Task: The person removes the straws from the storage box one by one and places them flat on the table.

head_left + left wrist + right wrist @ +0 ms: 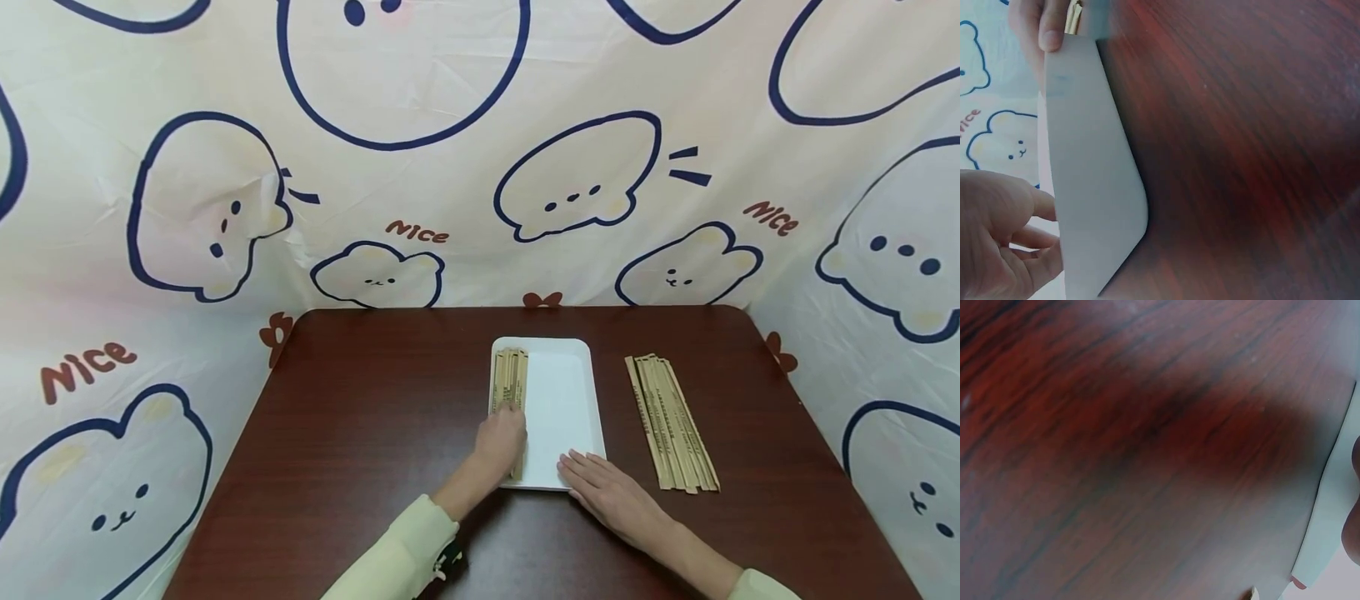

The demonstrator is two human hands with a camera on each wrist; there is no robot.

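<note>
A white rectangular tray [558, 400] lies on the table, with several paper-wrapped chopsticks [511, 371] lengthwise along its left side. My left hand [501, 437], fingers bent, grips chopsticks over the near half of that row; the tray wall hides its fingertips in the left wrist view, where the hand [997, 237] shows at lower left. With fingers straight, my right hand [611, 496] rests on the tray's near right corner. Its thumb touches the rim in the left wrist view. To the right of the tray lies a loose fanned row of wrapped chopsticks [671, 425].
The dark brown wooden table [360, 400] has rounded far corners. Behind and beside it hangs a pale cloth [465, 183] printed with cartoon animals. A dark band [448, 557] sits at my left wrist.
</note>
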